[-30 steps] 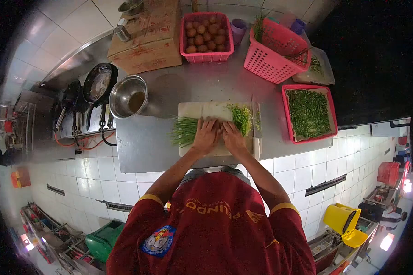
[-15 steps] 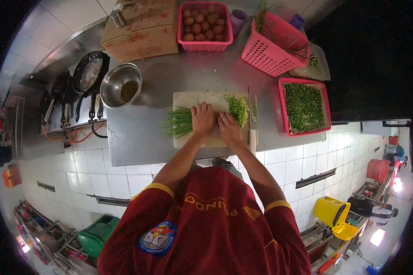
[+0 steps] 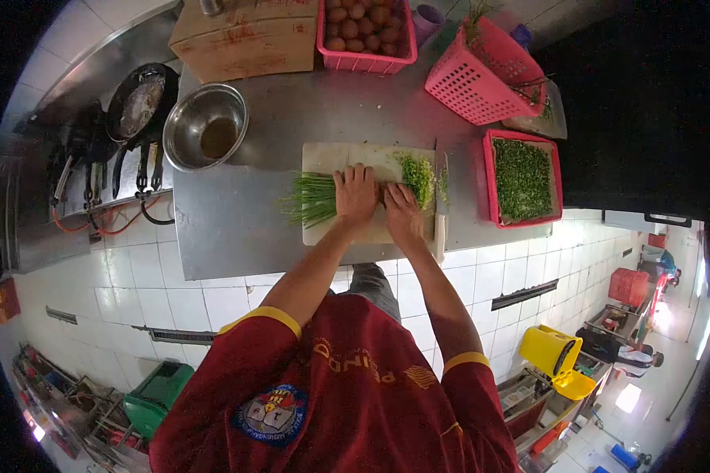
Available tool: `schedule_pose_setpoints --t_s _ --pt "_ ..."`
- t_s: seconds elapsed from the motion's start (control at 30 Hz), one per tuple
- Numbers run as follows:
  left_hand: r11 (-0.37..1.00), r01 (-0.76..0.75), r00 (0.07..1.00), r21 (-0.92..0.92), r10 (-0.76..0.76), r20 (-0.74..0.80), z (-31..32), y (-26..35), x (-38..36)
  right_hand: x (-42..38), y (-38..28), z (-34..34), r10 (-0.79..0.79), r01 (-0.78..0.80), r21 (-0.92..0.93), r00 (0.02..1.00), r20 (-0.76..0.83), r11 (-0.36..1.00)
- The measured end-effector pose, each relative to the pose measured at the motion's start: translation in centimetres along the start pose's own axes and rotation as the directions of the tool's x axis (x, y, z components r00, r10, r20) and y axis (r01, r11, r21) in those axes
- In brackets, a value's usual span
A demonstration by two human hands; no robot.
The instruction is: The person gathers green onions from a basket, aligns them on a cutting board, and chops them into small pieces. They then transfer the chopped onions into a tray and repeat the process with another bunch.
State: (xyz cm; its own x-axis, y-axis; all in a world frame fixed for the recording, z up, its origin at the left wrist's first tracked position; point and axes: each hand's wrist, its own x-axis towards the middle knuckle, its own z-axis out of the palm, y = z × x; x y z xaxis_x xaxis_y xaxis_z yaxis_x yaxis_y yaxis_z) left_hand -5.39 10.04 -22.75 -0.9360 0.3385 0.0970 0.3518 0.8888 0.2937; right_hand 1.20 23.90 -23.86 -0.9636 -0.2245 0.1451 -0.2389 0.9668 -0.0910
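Observation:
A bundle of spring onions (image 3: 315, 199) lies across the white cutting board (image 3: 371, 232), its green leaves sticking out to the left. My left hand (image 3: 356, 193) is over the bundle, fingers bent down around it. Close on its right, my right hand (image 3: 402, 211) presses with fingers together at the bundle's cut end, which it partly hides. Chopped spring onion (image 3: 415, 177) is heaped on the board just beyond my right hand. A knife (image 3: 440, 236) with a white handle rests along the board's right edge, blade pointing away, held by neither hand.
A steel bowl (image 3: 188, 118) with brown liquid stands left. A cardboard box (image 3: 244, 47), a pink basket of eggs (image 3: 368, 63) and a pink perforated basket (image 3: 469, 79) line the back. At right sits a pink tray (image 3: 493, 197) of chopped greens. Pans (image 3: 142, 98) are on the far left.
The camera view has shifted slightly. My hands stay on the bundle, with the fingers of my right hand bent a little differently. The knife stays beside the board.

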Motion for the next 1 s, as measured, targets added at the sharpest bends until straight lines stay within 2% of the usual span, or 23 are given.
schedule_pose_setpoints --t_s 0.1,0.17,0.2,0.27,0.3,0.37,0.47,0.53,0.57,0.67,0.77,0.8,0.83,0.9,1.0 --pt "1.0 -0.001 1.0 -0.029 0.002 0.001 0.2 -0.1 0.1 0.7 -2.0 -3.3 0.08 -0.072 0.129 0.995 -0.058 0.989" --pt "1.0 -0.006 1.0 -0.026 0.005 -0.023 0.6 -0.2 -0.1 -0.3 -2.0 -5.7 0.277 -0.249 0.198 0.952 -0.133 0.948" --pt "1.0 -0.009 0.999 -0.023 0.008 -0.042 0.8 -0.3 -0.2 -1.2 -1.6 -6.7 0.372 -0.329 0.237 0.913 -0.166 0.914" --pt "1.0 -0.008 0.999 -0.026 0.006 -0.049 0.8 -0.2 -0.2 -4.0 0.2 -6.5 0.598 -0.514 0.321 0.751 -0.279 0.795" --pt "0.999 -0.005 0.999 -0.033 0.004 -0.034 0.5 -0.2 -0.2 -5.5 1.5 -6.4 0.63 -0.606 0.175 0.73 -0.266 0.776" --pt "0.999 0.004 1.0 -0.04 -0.005 -0.03 0.5 -0.1 -0.1 -7.6 2.7 -6.5 0.781 -0.765 0.196 0.625 0.0 0.613" --pt "0.998 0.028 0.999 -0.049 -0.029 -0.018 0.8 0.1 0.0 -10.4 6.4 -2.5 0.671 -0.677 0.364 0.723 0.167 0.639" --pt "0.998 0.037 0.999 -0.049 -0.035 0.038 0.4 0.1 0.1 -9.8 6.4 -2.9 0.667 -0.663 0.378 0.731 0.142 0.646" --pt "0.999 0.035 0.999 -0.035 -0.035 0.01 0.4 0.1 0.1 -9.8 6.4 -3.3 0.67 -0.661 0.382 0.731 0.131 0.646" --pt "0.999 0.023 0.999 -0.03 -0.024 -0.035 0.7 0.3 -0.1 -8.2 4.3 -6.4 0.753 -0.718 0.389 0.652 0.087 0.577" --pt "0.999 0.024 0.999 -0.042 -0.025 -0.027 0.5 0.1 0.0 -7.7 0.8 -8.2 0.73 -0.642 0.47 0.683 -0.01 0.607" --pt "0.999 0.024 0.999 -0.025 -0.025 -0.033 0.5 0.2 0.0 -6.7 -1.1 -10.1 0.775 -0.726 0.486 0.615 0.143 0.486" --pt "1.0 0.024 0.999 -0.009 -0.025 -0.038 0.7 0.2 0.0 -6.2 -2.0 -10.3 0.766 -0.767 0.45 0.597 0.24 0.457" --pt "1.0 0.006 0.994 -0.018 -0.008 -0.108 1.4 0.1 0.0 -5.6 -3.9 -9.8 0.68 -0.638 0.469 0.726 0.102 0.61" --pt "1.0 -0.013 0.988 -0.024 0.009 -0.156 1.6 -0.1 0.0 -2.1 -6.0 -12.2 0.637 -0.692 0.42 0.715 0.289 0.587"
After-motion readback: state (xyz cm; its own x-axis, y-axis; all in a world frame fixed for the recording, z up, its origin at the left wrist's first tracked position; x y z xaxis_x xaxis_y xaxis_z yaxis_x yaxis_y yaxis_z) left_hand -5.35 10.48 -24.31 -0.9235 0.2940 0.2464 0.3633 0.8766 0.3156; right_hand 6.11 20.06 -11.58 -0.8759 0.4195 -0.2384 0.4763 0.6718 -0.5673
